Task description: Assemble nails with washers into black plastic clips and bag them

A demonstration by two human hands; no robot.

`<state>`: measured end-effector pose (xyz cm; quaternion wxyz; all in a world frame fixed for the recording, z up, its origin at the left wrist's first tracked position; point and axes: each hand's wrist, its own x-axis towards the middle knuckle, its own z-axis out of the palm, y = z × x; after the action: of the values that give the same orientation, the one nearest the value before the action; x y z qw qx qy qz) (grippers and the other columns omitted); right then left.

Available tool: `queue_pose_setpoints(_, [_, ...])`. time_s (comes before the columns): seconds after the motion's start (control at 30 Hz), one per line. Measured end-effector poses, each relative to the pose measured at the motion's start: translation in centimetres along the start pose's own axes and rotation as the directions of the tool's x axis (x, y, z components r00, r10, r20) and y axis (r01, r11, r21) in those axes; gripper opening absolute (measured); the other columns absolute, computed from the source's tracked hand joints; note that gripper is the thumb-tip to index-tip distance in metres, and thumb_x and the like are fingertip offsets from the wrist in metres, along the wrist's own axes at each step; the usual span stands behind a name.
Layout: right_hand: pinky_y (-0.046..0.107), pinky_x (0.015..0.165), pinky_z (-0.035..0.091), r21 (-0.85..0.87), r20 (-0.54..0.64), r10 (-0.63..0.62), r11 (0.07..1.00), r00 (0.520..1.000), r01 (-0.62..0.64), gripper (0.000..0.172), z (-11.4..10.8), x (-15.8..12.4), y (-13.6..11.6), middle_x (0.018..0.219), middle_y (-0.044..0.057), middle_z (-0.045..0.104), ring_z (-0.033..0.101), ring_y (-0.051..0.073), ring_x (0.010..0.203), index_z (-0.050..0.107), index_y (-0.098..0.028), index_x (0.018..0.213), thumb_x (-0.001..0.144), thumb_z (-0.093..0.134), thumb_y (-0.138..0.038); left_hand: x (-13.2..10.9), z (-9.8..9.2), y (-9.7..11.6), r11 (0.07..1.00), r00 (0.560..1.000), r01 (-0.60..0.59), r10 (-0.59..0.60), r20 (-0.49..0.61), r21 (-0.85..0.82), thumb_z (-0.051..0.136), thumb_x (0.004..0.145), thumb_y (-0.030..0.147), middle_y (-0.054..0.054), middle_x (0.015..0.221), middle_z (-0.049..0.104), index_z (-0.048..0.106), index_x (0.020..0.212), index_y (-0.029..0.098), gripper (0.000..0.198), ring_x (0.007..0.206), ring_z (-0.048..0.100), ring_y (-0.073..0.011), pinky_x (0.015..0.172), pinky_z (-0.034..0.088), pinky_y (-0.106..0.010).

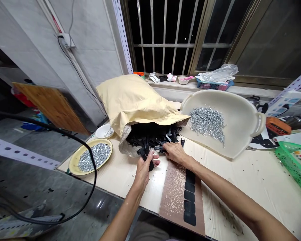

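A large cream sack (pixel 140 100) lies on the wooden table with its mouth towards me, full of black plastic parts (pixel 137 135). In front of the opening, my left hand (pixel 145 165) is closed round several black parts. My right hand (pixel 174 152) reaches to the right side of the mouth, its fingers bent over black parts at the edge; whether it grips one is hard to make out. Below my right hand lies a brown board (pixel 174 197) with a column of black rounded pads (pixel 189 201) along its right side.
A yellow plate (pixel 74 164) of small metal pieces and a white bowl (pixel 104 131) stand at the left. A white basin (pixel 237 124) holding screws (pixel 208 122) is behind right. A green basket (pixel 293 167) sits far right. A black cable (pixel 94 174) loops across the left foreground.
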<state>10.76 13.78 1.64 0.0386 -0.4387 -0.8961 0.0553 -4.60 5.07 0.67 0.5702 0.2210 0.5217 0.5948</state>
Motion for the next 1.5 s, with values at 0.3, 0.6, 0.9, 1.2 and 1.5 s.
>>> queue_pose_setpoints(0.3, [0.023,0.055,0.049,0.84,-0.019,0.094,0.541,0.995,-0.035,0.032,-0.5,-0.4,-1.5,0.074,0.003,0.065,0.062,0.012,0.06,0.056,-0.016,0.1,0.093,0.033,-0.036,0.3,2.2,0.0,0.973,0.984,0.052,-0.012,0.179,-0.225,0.076,0.067,0.032,-0.008,0.082,0.069,0.063,0.096,0.01,0.039,0.072,0.066,-0.0167,0.068,0.052,-0.028])
queue_pose_setpoints(0.6, [0.029,0.073,0.044,0.048,0.028,0.115,0.992,0.993,-0.116,0.029,1.9,1.4,-0.2,0.097,0.009,0.068,0.064,0.021,0.087,0.052,-0.023,0.117,0.092,0.037,-0.019,0.2,0.4,0.3,0.983,0.995,0.074,-0.063,0.073,-0.167,0.079,0.063,0.022,-0.007,0.084,0.068,0.064,0.093,0.012,0.035,0.065,0.063,-0.0132,0.062,0.057,-0.029])
queue_pose_setpoints(0.9, [0.032,0.075,0.042,-0.143,-0.007,-0.04,0.989,0.999,0.038,0.026,2.2,0.6,-1.3,0.112,0.012,0.057,0.055,0.022,0.097,0.052,-0.019,0.11,0.092,0.033,-0.015,0.4,0.7,0.5,0.98,0.988,0.122,-0.106,0.11,-0.157,0.071,0.074,0.02,-0.004,0.077,0.064,0.061,0.104,0.012,0.033,0.057,0.059,-0.0101,0.056,0.057,-0.028])
queue_pose_setpoints(1.2, [0.027,0.066,0.045,-0.186,-0.158,-0.116,0.979,0.981,0.086,0.018,2.3,1.3,-1.0,0.099,0.011,0.058,0.055,0.018,0.085,0.058,-0.014,0.093,0.087,0.041,-0.011,-0.1,-0.4,0.8,0.973,0.988,0.147,-0.137,0.069,-0.176,0.066,0.078,0.02,-0.003,0.074,0.062,0.061,0.106,0.011,0.03,0.053,0.057,-0.0093,0.055,0.056,-0.027])
queue_pose_setpoints(1.5, [0.029,0.084,0.05,-0.027,-0.747,-0.218,0.954,0.627,0.3,0.022,1.7,-4.9,-2.1,0.104,0.012,0.062,0.058,0.018,0.1,0.06,-0.014,0.106,0.088,0.045,-0.014,-0.2,2.6,-1.0,0.88,0.935,0.344,-0.287,0.21,-0.327,0.066,0.079,0.029,-0.005,0.075,0.066,0.064,0.092,0.012,0.022,0.059,0.062,-0.0117,0.062,0.055,-0.027])
